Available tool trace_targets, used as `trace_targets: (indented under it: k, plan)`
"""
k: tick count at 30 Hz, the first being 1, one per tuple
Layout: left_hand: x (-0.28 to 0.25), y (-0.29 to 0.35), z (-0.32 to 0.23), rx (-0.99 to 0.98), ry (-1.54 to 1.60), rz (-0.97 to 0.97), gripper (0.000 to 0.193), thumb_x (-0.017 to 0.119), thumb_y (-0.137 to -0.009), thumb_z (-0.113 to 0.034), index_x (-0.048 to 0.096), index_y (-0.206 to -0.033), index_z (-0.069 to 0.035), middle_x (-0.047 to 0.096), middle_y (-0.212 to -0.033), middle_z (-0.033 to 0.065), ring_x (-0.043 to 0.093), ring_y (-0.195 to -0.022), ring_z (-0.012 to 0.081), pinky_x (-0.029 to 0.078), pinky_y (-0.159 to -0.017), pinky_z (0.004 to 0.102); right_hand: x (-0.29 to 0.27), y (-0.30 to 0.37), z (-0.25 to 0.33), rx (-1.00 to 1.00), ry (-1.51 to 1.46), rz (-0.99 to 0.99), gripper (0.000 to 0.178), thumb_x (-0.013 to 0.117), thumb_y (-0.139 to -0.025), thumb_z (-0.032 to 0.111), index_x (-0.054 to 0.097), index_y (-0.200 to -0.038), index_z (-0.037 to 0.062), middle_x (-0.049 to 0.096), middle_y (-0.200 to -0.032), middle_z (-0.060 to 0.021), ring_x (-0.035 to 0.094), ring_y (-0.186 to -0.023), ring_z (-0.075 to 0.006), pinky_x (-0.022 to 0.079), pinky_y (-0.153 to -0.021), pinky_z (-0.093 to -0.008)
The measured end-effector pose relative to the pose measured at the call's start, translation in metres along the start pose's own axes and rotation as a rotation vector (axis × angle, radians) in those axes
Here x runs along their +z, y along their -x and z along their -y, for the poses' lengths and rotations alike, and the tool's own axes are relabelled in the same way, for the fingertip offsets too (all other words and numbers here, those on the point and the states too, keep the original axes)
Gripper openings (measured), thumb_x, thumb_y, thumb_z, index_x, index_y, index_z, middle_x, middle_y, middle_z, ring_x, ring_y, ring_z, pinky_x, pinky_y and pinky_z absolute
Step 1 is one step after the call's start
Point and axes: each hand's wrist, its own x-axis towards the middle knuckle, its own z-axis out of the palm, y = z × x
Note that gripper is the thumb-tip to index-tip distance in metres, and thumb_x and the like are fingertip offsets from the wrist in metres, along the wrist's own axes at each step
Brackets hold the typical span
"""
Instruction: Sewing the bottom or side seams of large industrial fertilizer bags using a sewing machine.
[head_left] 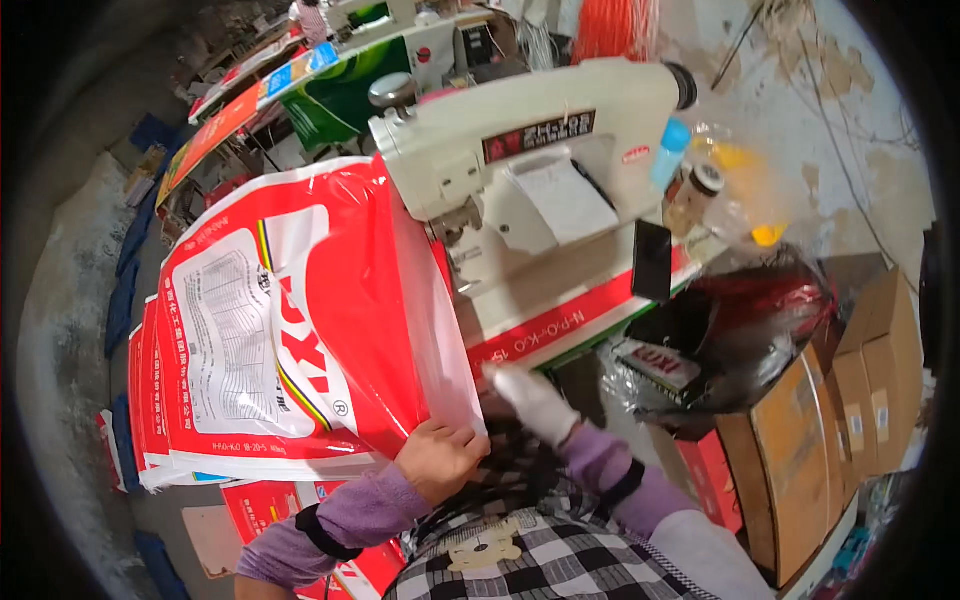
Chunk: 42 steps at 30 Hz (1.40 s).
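Large red lettering and fine print on a glossy red-and-white plastic sack (350, 270) at left, pale characters on a black rectangular plate (538, 136) of the cream metal sewing machine (490, 178), white letters and numerals on the red strip (555, 325) along its near side

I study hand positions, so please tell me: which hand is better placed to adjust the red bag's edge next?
Probably the left. The left hand grips the red bag at its near corner, while the white-gloved right hand, somewhat blurred, appears apart from it.

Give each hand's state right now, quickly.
Left hand: closed, holding the red-and-white bag by its near corner.
Right hand: gloved, blurred; open or closed cannot be told.
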Motion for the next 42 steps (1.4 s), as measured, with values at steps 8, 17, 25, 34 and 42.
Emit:
trace_targets:
  k: [8,17,25,34,42]
  plan:
    - [0.0,-0.045,-0.005,0.243,-0.082,0.313,0.021,0.06,-0.077,-0.024,0.054,-0.091,-0.009,0.056,-0.074,0.0064,0.063,-0.063,0.0238,0.05,-0.059,0.0362,-0.002,-0.153,0.016,0.785,0.286,0.266,0.076,0.051,-0.084,0.026,0.013,-0.148,0.0063,0.065,-0.095,-0.0275,0.064,-0.089,-0.0409,0.049,-0.08,-0.0514]
    - [-0.194,-0.118,0.131,0.252,-0.316,0.558,0.014,0.067,-0.071,-0.014,0.066,-0.086,-0.017,0.067,-0.073,0.0018,0.059,-0.063,0.0253,0.045,-0.066,0.0406,0.024,-0.101,0.032,0.552,0.563,0.358,0.073,0.048,-0.082,0.02,0.018,-0.145,-0.0018,0.066,-0.067,-0.0141,0.067,-0.063,-0.0292,0.051,-0.051,-0.042]
    - [-0.065,-0.055,-0.01,0.271,-0.053,0.427,0.028,0.059,-0.084,-0.021,0.063,-0.11,-0.01,0.063,-0.078,0.0088,0.065,-0.078,0.0243,0.051,-0.071,0.0384,0.016,-0.13,-0.004,0.431,0.136,0.342,0.038,0.058,-0.082,0.014,0.057,-0.118,0.003,0.066,-0.097,-0.0169,0.065,-0.093,-0.0296,0.052,-0.077,-0.0404]
    - [-0.283,0.164,0.258,-0.868,0.179,-0.761,0.042,0.052,-0.085,-0.014,0.053,-0.124,0.001,0.057,-0.122,0.0145,0.063,-0.092,0.0283,0.05,-0.081,0.0449,0.002,-0.101,0.013,0.39,0.418,0.139,0.021,0.054,-0.085,0.02,0.064,-0.089,0.0013,0.064,-0.098,-0.0178,0.059,-0.096,-0.0344,0.048,-0.086,-0.0399]
    - [-0.41,0.067,0.268,-0.059,-1.006,-0.854,0.015,0.06,-0.069,0.003,0.061,-0.082,-0.005,0.061,-0.079,0.013,0.061,-0.079,0.0318,0.048,-0.08,0.0424,-0.037,-0.138,0.103,-0.056,-0.004,-0.023,0.024,0.053,-0.091,0.021,0.066,-0.085,0.0019,0.066,-0.09,-0.0126,0.061,-0.088,-0.028,0.043,-0.084,-0.041]
